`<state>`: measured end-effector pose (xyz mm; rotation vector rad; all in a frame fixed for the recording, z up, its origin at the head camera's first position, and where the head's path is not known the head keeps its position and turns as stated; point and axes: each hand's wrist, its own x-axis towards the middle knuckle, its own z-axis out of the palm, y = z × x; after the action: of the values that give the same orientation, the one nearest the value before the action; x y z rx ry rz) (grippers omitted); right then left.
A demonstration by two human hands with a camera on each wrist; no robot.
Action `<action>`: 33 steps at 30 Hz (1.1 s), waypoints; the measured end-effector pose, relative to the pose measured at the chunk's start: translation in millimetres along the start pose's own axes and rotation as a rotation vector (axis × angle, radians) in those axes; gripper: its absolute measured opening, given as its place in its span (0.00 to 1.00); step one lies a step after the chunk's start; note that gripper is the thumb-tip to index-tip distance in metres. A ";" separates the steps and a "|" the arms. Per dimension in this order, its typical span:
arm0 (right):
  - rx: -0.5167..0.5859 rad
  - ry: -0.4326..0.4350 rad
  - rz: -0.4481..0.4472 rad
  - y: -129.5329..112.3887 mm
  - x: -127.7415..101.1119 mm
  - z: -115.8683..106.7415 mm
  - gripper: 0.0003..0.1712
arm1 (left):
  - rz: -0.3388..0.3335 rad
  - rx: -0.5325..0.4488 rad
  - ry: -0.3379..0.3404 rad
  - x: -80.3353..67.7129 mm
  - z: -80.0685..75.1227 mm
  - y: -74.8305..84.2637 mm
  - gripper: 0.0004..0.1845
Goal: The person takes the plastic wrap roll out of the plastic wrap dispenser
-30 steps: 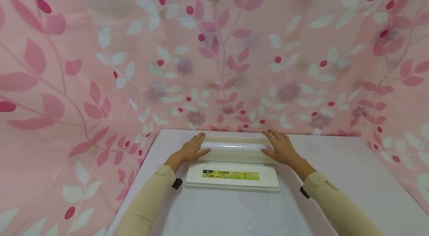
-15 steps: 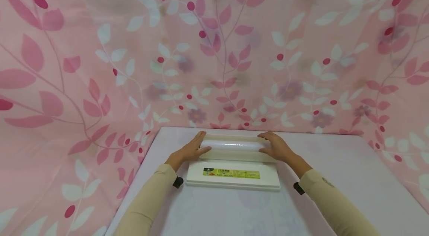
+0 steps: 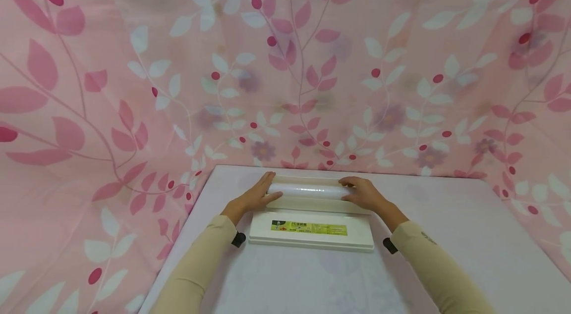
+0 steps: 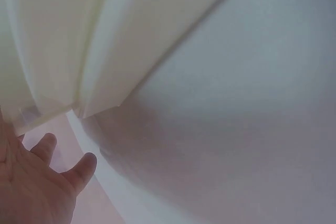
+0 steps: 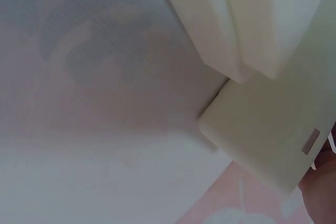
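Head view: two hands, one roll of clear film, one open white dispenser box and one table covered in pale cloth. The roll of film (image 3: pixel 308 190) is a glossy, translucent white cylinder lying crosswise in the tray (image 3: pixel 312 205) of the dispenser box, at the far middle of the table (image 3: pixel 446 235), near the pink leaf-patterned curtain (image 3: pixel 134 81) behind it. The box's flat white lid (image 3: pixel 311 231) lies open toward the person, just in front of the tray, and bears one long green and yellow label (image 3: pixel 309 228). The left hand (image 3: pixel 253 198) rests against the left end of the roll, fingers fairly straight and pointing away, thumb touching the roll's near side. The right hand (image 3: pixel 363 194) is at the right end, fingers bent over the top of the roll and gripping it. Both arms wear beige sleeves, each with a small dark device at the wrist. In the left wrist view, the palm and relaxed thumb show beside a cream box edge (image 4: pixel 105 51). In the right wrist view, the white box corner (image 5: pixel 252 124) lies on the table; the hand itself barely shows
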<state>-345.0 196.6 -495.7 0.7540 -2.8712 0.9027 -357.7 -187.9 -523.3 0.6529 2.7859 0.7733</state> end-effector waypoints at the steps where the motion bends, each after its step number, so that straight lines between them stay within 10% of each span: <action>1: -0.005 0.002 -0.008 -0.4 0.5 0.6 0.29 | -0.004 0.010 -0.002 0.0 0.1 -0.1 0.49; 33: 0.023 -0.123 0.102 1.9 14.9 6.2 0.29 | -0.014 -0.012 0.003 1.1 0.5 2.7 0.49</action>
<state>-358.3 188.0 -499.3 0.6946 -3.0363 0.9341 -357.5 -185.1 -522.4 0.6303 2.7830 0.7888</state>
